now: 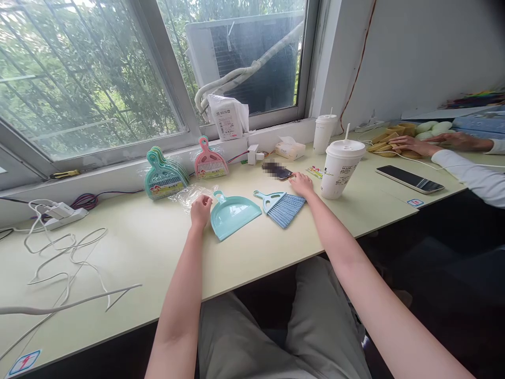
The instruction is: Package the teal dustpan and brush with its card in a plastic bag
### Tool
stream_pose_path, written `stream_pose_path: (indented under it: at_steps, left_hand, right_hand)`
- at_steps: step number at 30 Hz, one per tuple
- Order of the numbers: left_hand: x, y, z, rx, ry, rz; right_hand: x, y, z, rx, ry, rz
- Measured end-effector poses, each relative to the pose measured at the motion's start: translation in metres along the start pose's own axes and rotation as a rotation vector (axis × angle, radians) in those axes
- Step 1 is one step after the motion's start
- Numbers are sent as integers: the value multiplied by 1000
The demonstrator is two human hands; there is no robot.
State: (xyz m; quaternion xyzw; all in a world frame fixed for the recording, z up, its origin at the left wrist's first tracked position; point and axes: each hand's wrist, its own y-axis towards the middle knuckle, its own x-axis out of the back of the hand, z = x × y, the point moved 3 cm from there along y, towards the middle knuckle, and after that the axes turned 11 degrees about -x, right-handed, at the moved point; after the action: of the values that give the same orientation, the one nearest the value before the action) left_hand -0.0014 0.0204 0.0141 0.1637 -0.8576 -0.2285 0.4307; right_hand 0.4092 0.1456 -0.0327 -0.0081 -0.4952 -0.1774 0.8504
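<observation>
My left hand (201, 210) is beside the left edge of a light teal dustpan (235, 215), its fingers curled together. A crumpled clear plastic wrapper (184, 197) lies just behind that hand; whether the fingers pinch it I cannot tell. To the dustpan's right, a small hand broom (284, 208) with blue bristles lies flat on the table. My right hand (302, 185) rests above the bristles with fingers stretched forward, close to the near end of a dark phone (283, 172). Contact between the fingertips and the phone is unclear.
Wrapped green (168, 176) and pink dustpan sets (210, 159) lean by the window. Lidded paper cups (341, 171) stand right of my right arm. A tissue pack (290, 149), another phone (410, 179), and loose white cables (67, 258) lie about. A co-worker's hands (412, 145) work at right.
</observation>
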Motion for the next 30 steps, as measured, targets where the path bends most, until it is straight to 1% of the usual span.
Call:
stream_pose_path:
  at_steps: [30]
  left_hand:
    - [-2, 0, 0, -6, 24, 32]
  right_hand:
    - [2, -3, 2, 4, -7, -2]
